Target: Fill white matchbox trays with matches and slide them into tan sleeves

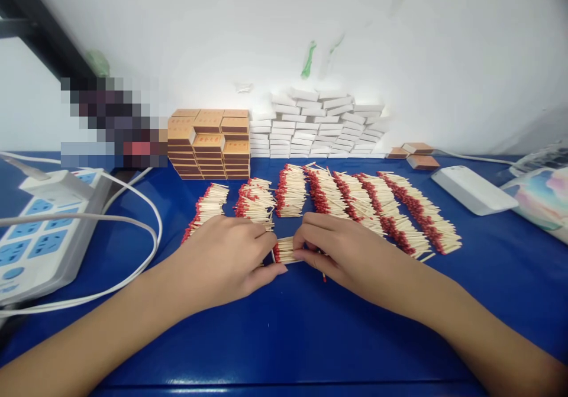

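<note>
A small white matchbox tray [288, 260] lies between my hands on the blue tabletop, filled with matches [284, 249] whose red heads point left. My left hand [226, 252] closes its fingers and thumb round the tray's left end. At the right end, my right hand [331, 246] pinches the tray with curled fingers, hiding that part. One loose match [324, 278] pokes out below the right hand. Just beyond the hands, matches lie in several slanting rows, among them a short bundle [291, 190] and a long row at the right [421, 213].
Against the wall, brown matchboxes [208, 142] are stacked beside a pile of white trays [310, 125]. Several more boxes [417, 148] lie further right, near a white power bank [474, 190]. A power strip [39, 237] with looping white cables [157, 231] occupies the left side.
</note>
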`<state>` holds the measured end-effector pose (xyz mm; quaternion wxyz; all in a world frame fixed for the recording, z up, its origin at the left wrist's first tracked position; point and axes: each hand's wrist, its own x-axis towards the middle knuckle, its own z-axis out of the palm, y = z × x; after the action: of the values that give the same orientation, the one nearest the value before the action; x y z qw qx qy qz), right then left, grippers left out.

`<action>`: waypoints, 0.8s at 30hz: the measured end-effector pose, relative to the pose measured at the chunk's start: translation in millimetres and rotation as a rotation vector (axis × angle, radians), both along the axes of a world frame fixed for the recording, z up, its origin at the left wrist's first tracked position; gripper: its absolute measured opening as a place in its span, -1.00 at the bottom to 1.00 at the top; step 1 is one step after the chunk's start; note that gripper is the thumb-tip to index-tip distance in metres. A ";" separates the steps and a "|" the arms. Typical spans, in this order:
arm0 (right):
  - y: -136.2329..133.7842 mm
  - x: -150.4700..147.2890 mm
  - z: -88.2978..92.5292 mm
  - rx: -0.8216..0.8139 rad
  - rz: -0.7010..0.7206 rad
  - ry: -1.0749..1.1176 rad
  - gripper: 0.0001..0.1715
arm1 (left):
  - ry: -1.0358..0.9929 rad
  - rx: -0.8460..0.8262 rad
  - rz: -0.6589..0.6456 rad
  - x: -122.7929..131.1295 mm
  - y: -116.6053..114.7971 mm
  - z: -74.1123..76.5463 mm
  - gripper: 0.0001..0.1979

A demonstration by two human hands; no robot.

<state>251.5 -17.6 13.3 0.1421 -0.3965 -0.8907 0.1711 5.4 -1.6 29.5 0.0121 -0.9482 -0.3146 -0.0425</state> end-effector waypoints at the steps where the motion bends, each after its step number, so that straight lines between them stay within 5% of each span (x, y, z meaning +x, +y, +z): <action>1: 0.0 -0.3 -0.9 0.002 -0.004 0.004 -0.82 | -0.002 0.003 -0.002 -0.1 0.1 -0.3 -0.69; 24: 2.5 2.1 -1.6 0.018 -0.029 0.080 -0.88 | 0.030 -0.038 0.009 1.3 -2.6 0.3 -0.72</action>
<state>253.6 -15.1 11.7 0.1834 -0.4009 -0.8800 0.1765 6.7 -4.2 29.7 -0.0010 -0.9473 -0.3196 -0.0220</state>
